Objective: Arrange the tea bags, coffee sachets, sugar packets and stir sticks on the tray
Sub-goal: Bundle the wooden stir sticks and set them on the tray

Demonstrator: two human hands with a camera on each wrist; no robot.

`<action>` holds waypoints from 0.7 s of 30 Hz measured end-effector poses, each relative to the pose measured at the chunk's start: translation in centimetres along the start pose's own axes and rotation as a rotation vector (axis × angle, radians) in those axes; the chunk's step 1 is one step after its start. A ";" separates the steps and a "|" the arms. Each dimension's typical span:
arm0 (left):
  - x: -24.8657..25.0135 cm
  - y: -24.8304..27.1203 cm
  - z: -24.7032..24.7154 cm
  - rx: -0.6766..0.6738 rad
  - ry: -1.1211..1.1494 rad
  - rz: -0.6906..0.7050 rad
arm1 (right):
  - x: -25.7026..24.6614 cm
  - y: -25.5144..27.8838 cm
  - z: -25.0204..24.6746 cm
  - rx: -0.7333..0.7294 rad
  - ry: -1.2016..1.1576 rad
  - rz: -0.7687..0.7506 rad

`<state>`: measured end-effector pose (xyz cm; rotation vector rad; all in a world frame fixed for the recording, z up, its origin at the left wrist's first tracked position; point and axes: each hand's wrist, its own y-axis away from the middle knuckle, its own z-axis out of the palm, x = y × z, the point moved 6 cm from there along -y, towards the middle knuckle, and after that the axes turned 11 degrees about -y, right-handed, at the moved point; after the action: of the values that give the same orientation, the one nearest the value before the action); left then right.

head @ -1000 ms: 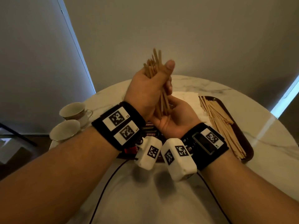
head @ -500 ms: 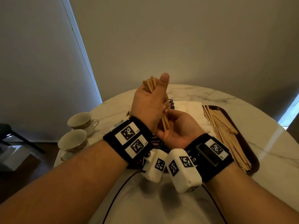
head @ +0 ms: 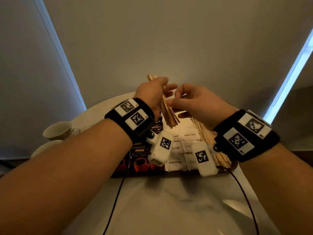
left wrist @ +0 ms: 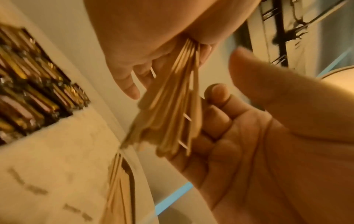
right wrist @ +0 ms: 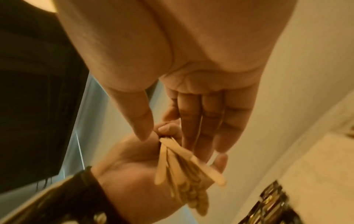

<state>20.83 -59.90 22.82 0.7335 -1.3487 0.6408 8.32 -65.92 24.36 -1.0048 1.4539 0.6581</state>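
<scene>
Your left grip (head: 152,94) is clamped on the stir sticks (head: 167,114), held above the tray (head: 234,166); your right grip (head: 194,102) hangs loosely spread just beside them. Half a second ago it cupped the bundle's lower ends. Bare desk (head: 169,200) lies nearer you.

Grey walls (head: 169,39), round white table (head: 169,200)
</scene>
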 end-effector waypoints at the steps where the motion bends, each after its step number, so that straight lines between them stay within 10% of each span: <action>1: -0.3 -0.2 1.0 -0.009 0.011 -0.037 | -0.2 0.1 -0.6 -0.007 0.089 -0.009; 21: -5.4 -4.5 11.3 -0.286 -0.684 -0.333 | 8.6 -4.0 -11.8 0.351 0.301 0.318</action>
<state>16.69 -71.47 17.82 0.9562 -1.8325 -0.0946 6.55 -79.75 18.36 -0.6200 1.9415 0.4622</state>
